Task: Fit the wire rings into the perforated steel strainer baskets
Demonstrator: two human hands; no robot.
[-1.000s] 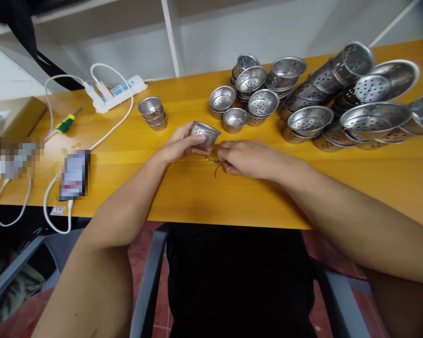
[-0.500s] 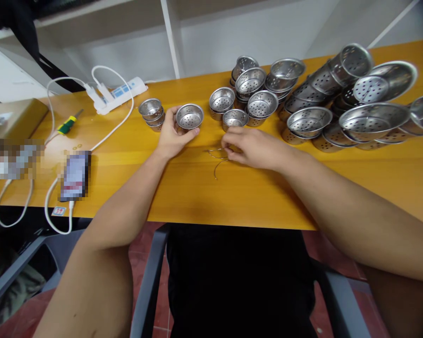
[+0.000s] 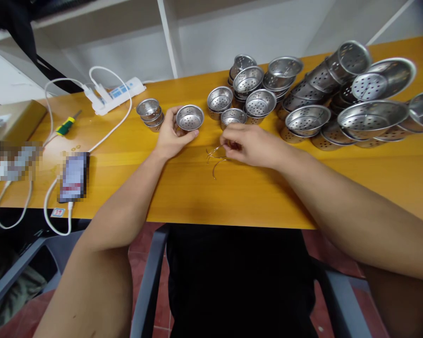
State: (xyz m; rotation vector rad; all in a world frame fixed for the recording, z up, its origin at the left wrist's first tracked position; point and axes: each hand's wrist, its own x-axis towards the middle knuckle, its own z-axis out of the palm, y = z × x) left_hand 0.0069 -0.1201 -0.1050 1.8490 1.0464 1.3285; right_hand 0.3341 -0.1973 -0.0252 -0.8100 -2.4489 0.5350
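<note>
My left hand (image 3: 171, 136) grips a small perforated metal cup (image 3: 190, 118) by its side, with the open rim facing up. To the right, the fingers of my right hand (image 3: 241, 143) are pinched on a thin curved metal wire (image 3: 214, 151), and its far end sticks out leftward. Another bent wire (image 3: 215, 170) lies on the table just below, partly hidden by the fingers. Right behind my right hand stands a small perforated cup (image 3: 233, 116). A short stack of the same cups (image 3: 150, 114) is left of my left hand.
Several stacks of perforated metal cups (image 3: 261, 102) and larger strainer baskets (image 3: 372, 117) fill the right side. Leftward are a white power strip (image 3: 121, 96), a screwdriver (image 3: 66, 126), a phone (image 3: 74, 176) with cables and a cardboard box (image 3: 24, 119). A shelf unit (image 3: 167, 37) borders the back.
The wire in my right hand has risen and tilted slightly off the table. My left hand and its cup stay almost still. The view has shifted a little.
</note>
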